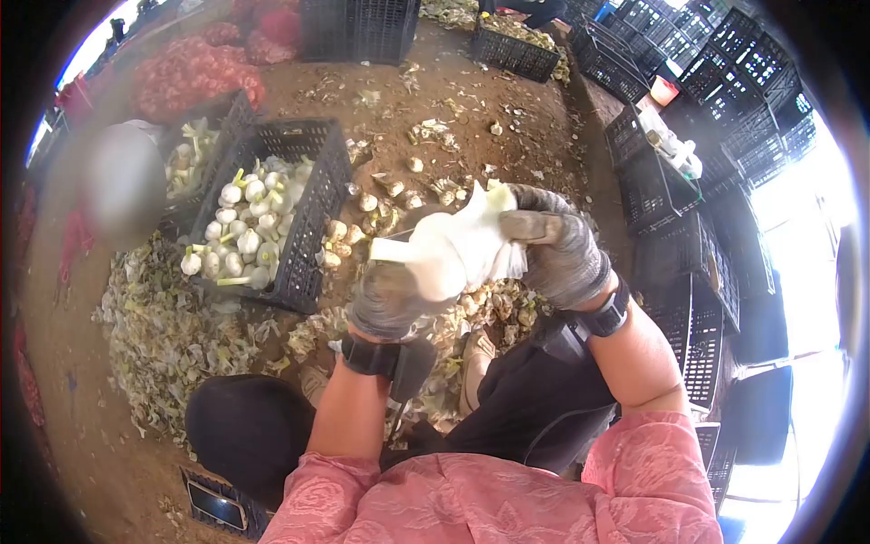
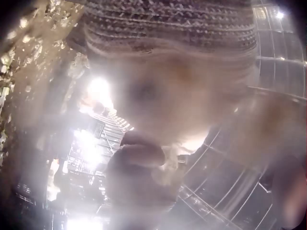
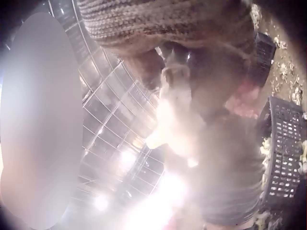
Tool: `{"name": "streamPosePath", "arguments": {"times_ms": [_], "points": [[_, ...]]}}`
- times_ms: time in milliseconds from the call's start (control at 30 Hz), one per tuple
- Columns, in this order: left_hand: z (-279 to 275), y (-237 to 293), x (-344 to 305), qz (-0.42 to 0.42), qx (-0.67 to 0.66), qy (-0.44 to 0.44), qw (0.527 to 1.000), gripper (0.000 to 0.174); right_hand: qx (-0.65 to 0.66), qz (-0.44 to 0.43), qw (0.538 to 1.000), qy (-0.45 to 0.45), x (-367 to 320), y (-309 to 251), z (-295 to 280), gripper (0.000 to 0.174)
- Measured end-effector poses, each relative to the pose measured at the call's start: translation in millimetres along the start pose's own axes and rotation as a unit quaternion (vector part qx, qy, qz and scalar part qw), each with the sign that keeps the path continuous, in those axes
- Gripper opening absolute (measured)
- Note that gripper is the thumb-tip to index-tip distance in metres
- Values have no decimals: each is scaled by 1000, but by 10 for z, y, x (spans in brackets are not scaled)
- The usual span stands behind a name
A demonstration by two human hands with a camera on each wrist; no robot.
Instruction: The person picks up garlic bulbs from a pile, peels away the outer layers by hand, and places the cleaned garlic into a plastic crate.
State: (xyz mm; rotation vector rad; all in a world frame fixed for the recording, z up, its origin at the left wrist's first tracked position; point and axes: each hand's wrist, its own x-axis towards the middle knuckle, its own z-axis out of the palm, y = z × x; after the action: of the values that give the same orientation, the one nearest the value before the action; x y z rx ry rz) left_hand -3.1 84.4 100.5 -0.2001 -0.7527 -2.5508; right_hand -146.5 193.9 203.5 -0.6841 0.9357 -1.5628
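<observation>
A white garlic bulb is held up in front of the body in the head view, its short cut stem pointing left. My left hand, in a grey glove, grips the bulb from the left and below. On the other side my gloved right hand pinches loose white garlic skin between thumb and fingers. Glare and blur hide most of the grip in both wrist views, where a pale piece shows between the hands.
Left of the hands stands a black crate of trimmed garlic bulbs. Peelings lie heaped beside it. Untrimmed bulbs lie on the ground below the hands. Stacked black crates line the right side; red net sacks are at the back left.
</observation>
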Motion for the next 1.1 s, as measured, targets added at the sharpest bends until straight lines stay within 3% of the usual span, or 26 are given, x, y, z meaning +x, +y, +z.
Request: {"name": "streamPosePath", "arguments": {"times_ms": [33,100,133,167,233,267,300,367,433,467,500,533,567,633,700,767,800,833,900,967,1033,1067,1100], "points": [[-5,-26,-5,1,0,1,1000,79,0,1,1000,-1,-4,-30,24,27],[35,-79,-20,-36,-241,-71,967,82,50,-32,998,20,-3,-144,93,32],[17,-73,-64,-24,-125,5,992,88,14,-36,998,46,22,-135,53,38],[9,-61,-9,-23,-124,5,992,88,14,-36,998,45,39,-118,-5,38],[4,-22,148,6,-47,-147,988,86,-9,-49,999,9,65,-91,-84,40],[26,-14,130,-5,-62,-111,992,74,-9,-50,999,9,48,-62,-97,40],[84,12,133,-5,-61,-111,992,74,-25,-77,997,-6,17,-21,-77,40],[141,31,126,2,20,86,996,62,-40,-102,994,-21,9,48,-137,40],[227,49,124,9,-17,81,996,57,25,-47,999,-11,34,145,-297,40],[265,61,126,17,-53,75,996,53,96,-28,994,41,7,21,-4,42],[277,71,120,25,-89,69,993,48,97,-63,993,-24,2,-15,-30,44],[183,46,122,29,-203,-6,979,43,51,-69,996,9,-8,-68,-35,47],[169,59,127,30,-203,-5,979,43,4,-75,996,42,-13,-114,-40,50],[148,84,134,45,-213,-17,976,44,28,-86,995,46,8,-92,-126,50],[130,93,137,48,-212,-41,975,46,78,70,995,0,-3,-101,-167,45],[152,79,142,88,-230,3,969,50,22,100,994,-27,-28,-115,-95,38],[148,69,138,98,-239,14,966,56,-123,59,990,-39,-49,-62,6,41],[130,78,137,98,-237,16,966,56,-265,16,963,-51,-38,-9,85,46],[105,102,159,95,-257,60,960,61,-590,32,791,-157,-6,61,168,39],[120,106,160,98,-241,56,964,61,-755,-75,642,-112,-18,138,154,38],[143,87,148,100,-215,48,970,62,-643,-22,765,10,23,24,351,39],[68,70,120,40,-333,-72,939,65,-589,-109,800,32,31,81,311,33],[-19,6,104,35,-336,-74,938,65,-590,-108,799,38,92,151,246,33]]}}
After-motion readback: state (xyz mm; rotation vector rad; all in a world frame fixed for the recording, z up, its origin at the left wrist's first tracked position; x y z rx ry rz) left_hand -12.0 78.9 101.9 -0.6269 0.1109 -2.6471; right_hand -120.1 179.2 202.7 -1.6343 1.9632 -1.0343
